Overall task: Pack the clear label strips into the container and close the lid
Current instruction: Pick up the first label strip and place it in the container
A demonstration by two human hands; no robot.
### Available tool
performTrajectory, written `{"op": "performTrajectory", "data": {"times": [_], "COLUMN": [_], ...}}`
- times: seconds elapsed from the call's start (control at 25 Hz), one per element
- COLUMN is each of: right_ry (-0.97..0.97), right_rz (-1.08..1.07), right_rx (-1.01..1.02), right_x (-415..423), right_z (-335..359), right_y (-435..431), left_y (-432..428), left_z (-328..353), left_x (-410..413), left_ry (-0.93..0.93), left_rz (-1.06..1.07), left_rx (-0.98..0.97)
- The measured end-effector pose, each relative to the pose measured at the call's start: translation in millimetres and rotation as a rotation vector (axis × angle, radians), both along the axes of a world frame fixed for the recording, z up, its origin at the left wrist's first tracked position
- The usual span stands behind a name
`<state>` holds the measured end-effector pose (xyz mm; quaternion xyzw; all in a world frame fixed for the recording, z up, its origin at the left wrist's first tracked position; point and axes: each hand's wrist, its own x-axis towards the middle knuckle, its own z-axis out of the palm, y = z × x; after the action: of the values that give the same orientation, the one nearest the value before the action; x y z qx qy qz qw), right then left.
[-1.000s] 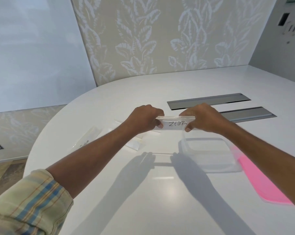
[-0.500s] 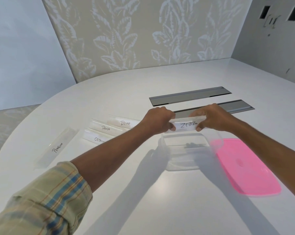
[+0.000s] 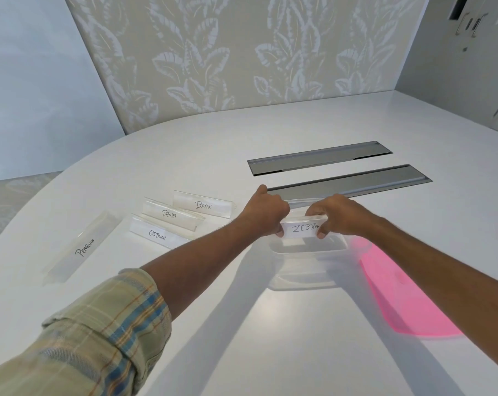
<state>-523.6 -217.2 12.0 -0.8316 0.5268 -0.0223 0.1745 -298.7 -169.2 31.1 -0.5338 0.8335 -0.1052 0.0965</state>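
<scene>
Both hands pinch one clear strip, the ZEBRA strip (image 3: 302,230), by its ends: left hand (image 3: 266,214) closed on the left end, right hand (image 3: 335,214) closed on the right end

Strip sits centre-right of frame, held level directly over the open mouth of the clear container (image 3: 305,261). A second ago it was still held up off to the container's left; half a second ago it had reached the far rim. Now it looks lower, at about rim height, long side facing the camera. Whether it touches the walls, cannot tell

Judgement: first strip is about to go in; nothing visibly packed yet

Four strips remain on the white table (image 3: 242,338), left of centre: BEAR strip (image 3: 203,206), PANDA strip (image 3: 169,215), OSTRICH strip (image 3: 157,235), and the PENGUIN strip (image 3: 83,248) apart at far left

Pink lid (image 3: 408,304) lies flat at lower right, just beside the container, off it. Closing comes last
</scene>
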Motion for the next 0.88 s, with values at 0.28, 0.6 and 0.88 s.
{"op": "performTrajectory", "data": {"times": [0.28, 0.6, 0.88], "right_ry": [0.1, 0.139, 0.175], "right_rz": [0.035, 0.021, -0.008], "right_rx": [0.004, -0.038, -0.118], "right_x": [2, -2, 0], "right_z": [-19, -33, -33], "right_y": [0, -1, -2], "left_y": [-12, -23, -26], "left_z": [-15, -27, -31], "left_x": [-11, -21, -19], "left_ry": [-0.109, -0.145, -0.097], "left_rz": [0.034, 0.047, 0.07], "left_rx": [0.11, 0.13, 0.082]}}
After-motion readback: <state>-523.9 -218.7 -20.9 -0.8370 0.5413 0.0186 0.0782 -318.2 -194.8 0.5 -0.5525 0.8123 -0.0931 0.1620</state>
